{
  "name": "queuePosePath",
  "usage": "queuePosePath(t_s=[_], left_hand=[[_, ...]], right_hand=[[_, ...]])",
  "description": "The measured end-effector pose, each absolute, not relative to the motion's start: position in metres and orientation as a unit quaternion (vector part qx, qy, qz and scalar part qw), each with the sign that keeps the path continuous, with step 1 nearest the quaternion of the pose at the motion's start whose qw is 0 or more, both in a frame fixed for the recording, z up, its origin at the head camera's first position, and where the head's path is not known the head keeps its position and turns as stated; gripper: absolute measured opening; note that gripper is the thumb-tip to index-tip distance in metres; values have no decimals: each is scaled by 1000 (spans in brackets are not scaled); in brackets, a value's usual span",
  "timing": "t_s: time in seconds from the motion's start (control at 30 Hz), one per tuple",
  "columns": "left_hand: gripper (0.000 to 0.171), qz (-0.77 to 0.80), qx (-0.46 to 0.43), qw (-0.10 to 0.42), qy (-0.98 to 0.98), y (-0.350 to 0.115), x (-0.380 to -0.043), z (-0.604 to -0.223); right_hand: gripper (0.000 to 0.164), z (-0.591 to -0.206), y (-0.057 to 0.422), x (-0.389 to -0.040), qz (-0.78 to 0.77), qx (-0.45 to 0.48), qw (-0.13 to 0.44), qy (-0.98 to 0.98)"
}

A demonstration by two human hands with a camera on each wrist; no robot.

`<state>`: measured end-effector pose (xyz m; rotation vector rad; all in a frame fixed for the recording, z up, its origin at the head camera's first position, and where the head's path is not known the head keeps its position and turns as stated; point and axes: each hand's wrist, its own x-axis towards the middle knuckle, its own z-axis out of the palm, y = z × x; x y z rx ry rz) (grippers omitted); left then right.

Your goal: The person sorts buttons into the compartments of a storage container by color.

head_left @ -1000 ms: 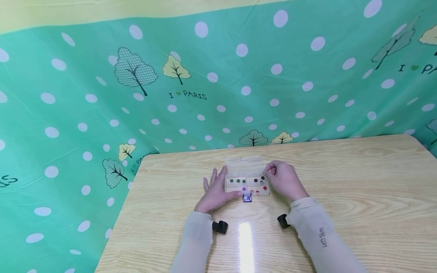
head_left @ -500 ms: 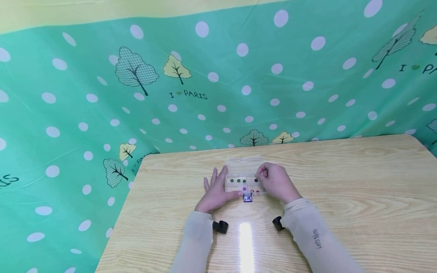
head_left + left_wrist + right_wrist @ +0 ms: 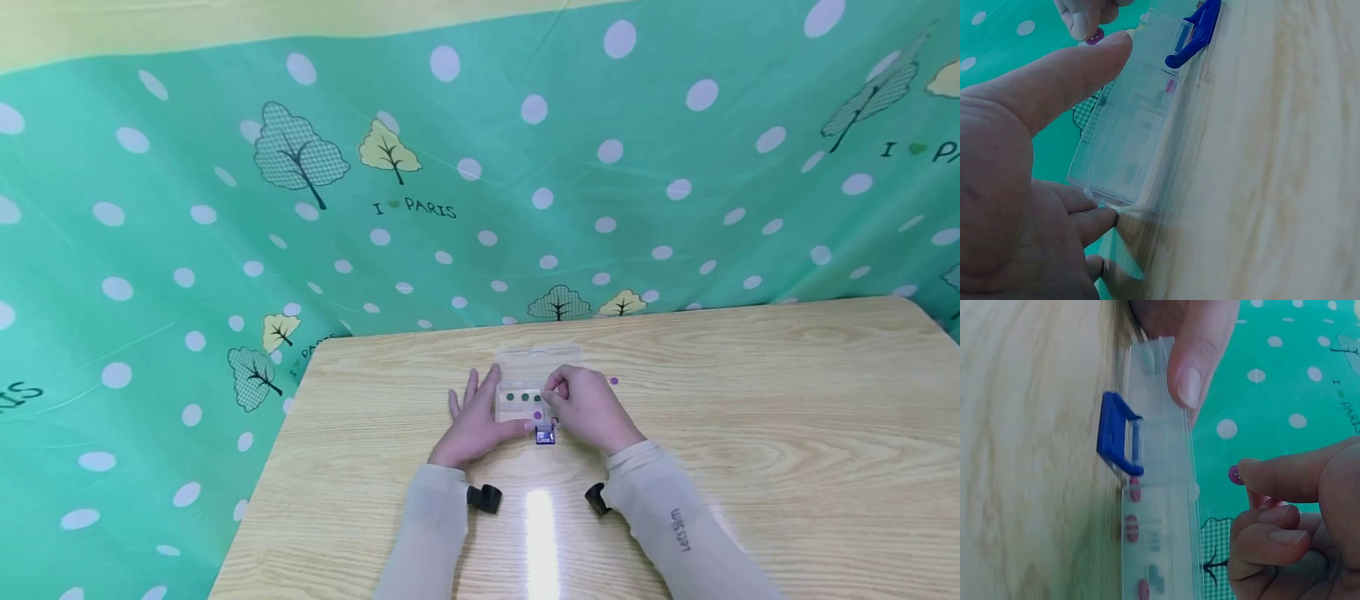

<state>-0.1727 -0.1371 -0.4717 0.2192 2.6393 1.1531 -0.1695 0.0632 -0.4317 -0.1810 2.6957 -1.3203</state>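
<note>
A clear plastic divided box (image 3: 536,364) lies on the table with its lid raised at the back. My left hand (image 3: 476,423) rests against its left side, fingers fairly straight, thumb along the front wall. Between thumb and forefinger, my right hand (image 3: 588,406) pinches a small purple button (image 3: 1235,475) above the box, near its middle divider. Green buttons (image 3: 524,397) sit in the back left compartment, and a purple button (image 3: 537,415) is in the front left one. Red buttons (image 3: 1132,529) show through the front right wall. The right hand hides most of the right half from the head view.
A blue latch (image 3: 545,436) sticks out from the box's front edge. Another purple button (image 3: 614,381) lies on the wooden table (image 3: 750,417) right of the box. A green dotted cloth (image 3: 420,275) hangs behind the table.
My right hand has moved left from the box's right edge to its middle, covering the dark and red buttons and uncovering a purple button on the table. The left hand has stayed put.
</note>
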Motion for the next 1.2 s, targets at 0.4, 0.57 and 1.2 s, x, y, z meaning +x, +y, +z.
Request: queuePosePath(t_s=[0.4, 0.57, 1.2], left_hand=[[115, 397, 79, 127, 906, -137, -172, -470], [116, 402, 79, 125, 903, -137, -172, -469], [118, 403, 80, 128, 903, -138, -172, -470]], right_hand=[[7, -431, 51, -164, -437, -89, 71, 892], [8, -431, 47, -163, -431, -100, 67, 894], [10, -434, 37, -163, -407, -112, 71, 904]])
